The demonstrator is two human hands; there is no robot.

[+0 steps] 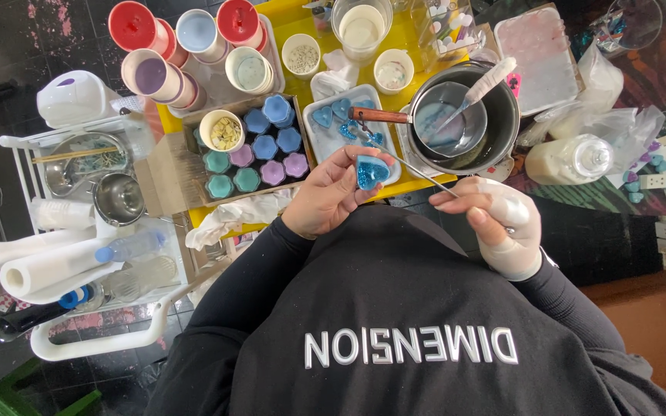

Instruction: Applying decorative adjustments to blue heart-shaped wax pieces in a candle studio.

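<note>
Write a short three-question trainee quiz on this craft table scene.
1. True or false: the left hand holds a blue heart-shaped piece.
2. What does the right hand hold: A a thin metal rod, B a paper roll, C a red cup?
3. Fill in: the small pan with the wooden handle sits inside a larger dark ____.

Key: 1 true; 2 A; 3 pot.
</note>
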